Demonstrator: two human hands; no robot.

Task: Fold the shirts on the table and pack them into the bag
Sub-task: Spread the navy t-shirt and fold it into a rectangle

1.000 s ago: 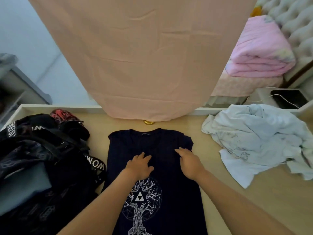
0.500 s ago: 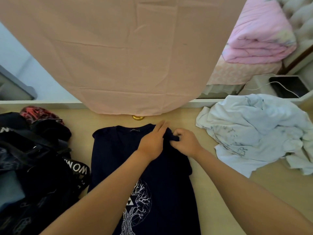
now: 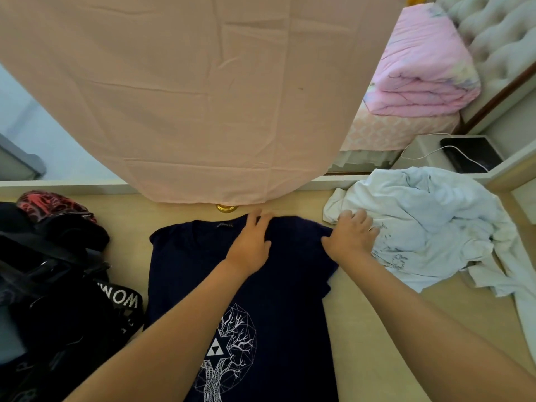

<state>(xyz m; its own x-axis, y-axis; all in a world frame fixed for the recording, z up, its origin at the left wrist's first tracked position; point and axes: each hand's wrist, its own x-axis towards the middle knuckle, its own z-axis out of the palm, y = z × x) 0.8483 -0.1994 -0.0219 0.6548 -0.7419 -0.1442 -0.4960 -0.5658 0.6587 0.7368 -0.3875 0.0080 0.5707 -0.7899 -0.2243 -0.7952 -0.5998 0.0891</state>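
The navy T-shirt (image 3: 185, 271) lies face up in the middle of the pale wood-grain tabletop (image 3: 377, 343), collar away from the person. Its knit is soft and matte, and it carries a fine white line print (image 3: 229, 352) of a tree in a circle with a small triangle. The left grip (image 3: 249, 245), a bare hand, lies flat with straight fingers on the cloth just right of the collar. The right grip (image 3: 352, 239) has its fingers curled on the tip of the right-side sleeve and pinches it, with its knuckles against the crumpled white shirt (image 3: 429, 224), a heap of thin creased cotton.

A black bag (image 3: 58, 300) with a white-lettered strap slumps at the left, touching the T-shirt's edge, and a red-patterned pouch (image 3: 49, 201) sits behind it. A peach cloth (image 3: 203, 97), creased from folding, hangs over the far tabletop edge and hides most of a brass knob (image 3: 226, 208). A puffy folded pink quilt (image 3: 420, 68) lies on the bed beyond.

Half a second ago both grips met at the right shoulder with the sleeve bunched. Now the right one has drawn outward and the sleeve lies spread.
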